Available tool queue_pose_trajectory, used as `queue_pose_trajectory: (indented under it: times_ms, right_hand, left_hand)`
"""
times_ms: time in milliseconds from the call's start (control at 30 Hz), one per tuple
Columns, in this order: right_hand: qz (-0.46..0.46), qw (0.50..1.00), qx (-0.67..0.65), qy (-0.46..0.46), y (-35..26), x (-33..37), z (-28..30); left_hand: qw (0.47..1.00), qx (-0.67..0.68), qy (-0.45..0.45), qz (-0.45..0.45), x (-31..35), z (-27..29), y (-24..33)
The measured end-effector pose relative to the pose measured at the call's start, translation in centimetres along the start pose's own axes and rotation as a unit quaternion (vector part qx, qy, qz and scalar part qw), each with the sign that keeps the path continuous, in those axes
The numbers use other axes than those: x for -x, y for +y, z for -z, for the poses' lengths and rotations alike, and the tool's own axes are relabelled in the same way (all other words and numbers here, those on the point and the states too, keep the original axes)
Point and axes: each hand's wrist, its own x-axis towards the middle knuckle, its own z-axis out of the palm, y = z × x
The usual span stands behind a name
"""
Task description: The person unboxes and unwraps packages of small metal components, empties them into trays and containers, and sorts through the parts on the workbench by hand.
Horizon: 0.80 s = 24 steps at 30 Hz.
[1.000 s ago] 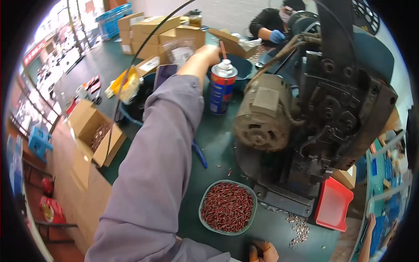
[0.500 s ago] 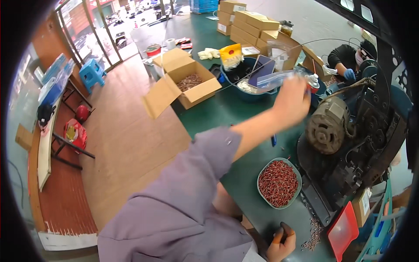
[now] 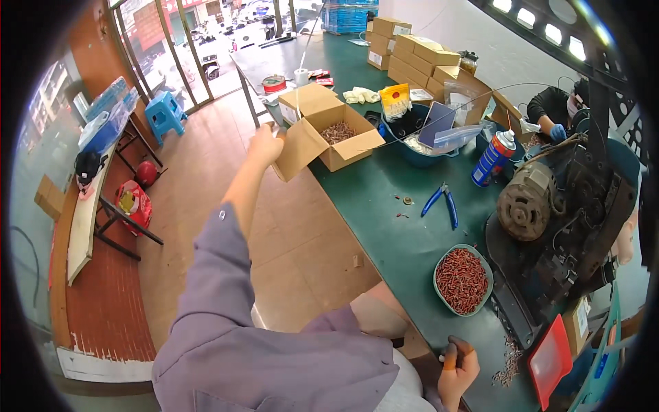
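My left hand (image 3: 265, 145) is stretched out to the far left, beside the outer flap of an open cardboard box (image 3: 342, 159). Its fingers look curled, and whatever they hold is hidden. Small reddish-brown pieces (image 3: 338, 132) lie inside the box. My right hand (image 3: 458, 367) is low at the table's near edge, its dark-stained fingertips closed; a tiny pale bit shows beside them, too small to name. Just beyond it stands a pale green bowl (image 3: 489, 283) full of small dark-red cylindrical pieces (image 3: 461, 280).
Blue-handled pliers (image 3: 449, 206) lie mid-table, with a spray can (image 3: 493, 159) beyond. A dark machine with a motor (image 3: 527, 206) fills the right side, near a red tray (image 3: 551, 360) and scattered pieces (image 3: 509, 362). A blue basin (image 3: 419, 158) and cartons (image 3: 419, 65) stand farther back. A co-worker's gloved hand (image 3: 557, 131) shows.
My left arm has swung left from near the spray can to the cardboard box's flap, uncovering the pliers and can. The right hand stays closed near the table's edge. The view has shifted.
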Motion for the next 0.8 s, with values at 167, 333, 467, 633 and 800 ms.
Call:
queue_pose_trajectory:
  times_ms: [167, 333, 467, 633, 800]
  right_hand:
    - [0.055, 0.995, 0.045, -0.068, -2.1, 0.5, -2.4]
    - [0.048, 0.995, 0.06, -0.06, -3.3, 0.8, -2.7]
    - [0.053, 0.995, 0.053, -0.072, -3.6, 1.1, -2.8]
    - [0.056, 0.992, 0.066, -0.094, -4.8, 1.0, -3.3]
    - [-0.031, 0.974, -0.012, -0.226, -6.2, -2.1, -6.1]
  left_hand:
    - [0.947, 0.016, -0.302, 0.105, -3.8, -3.7, -2.8]
    - [0.959, 0.02, -0.266, 0.092, -0.9, -1.8, 1.9]
    - [0.973, 0.012, -0.214, 0.089, 0.3, 3.8, 4.0]
    - [0.98, 0.008, -0.176, 0.089, -0.9, 11.9, 3.7]
    - [0.961, 0.117, -0.237, 0.078, -0.6, 15.4, 3.7]
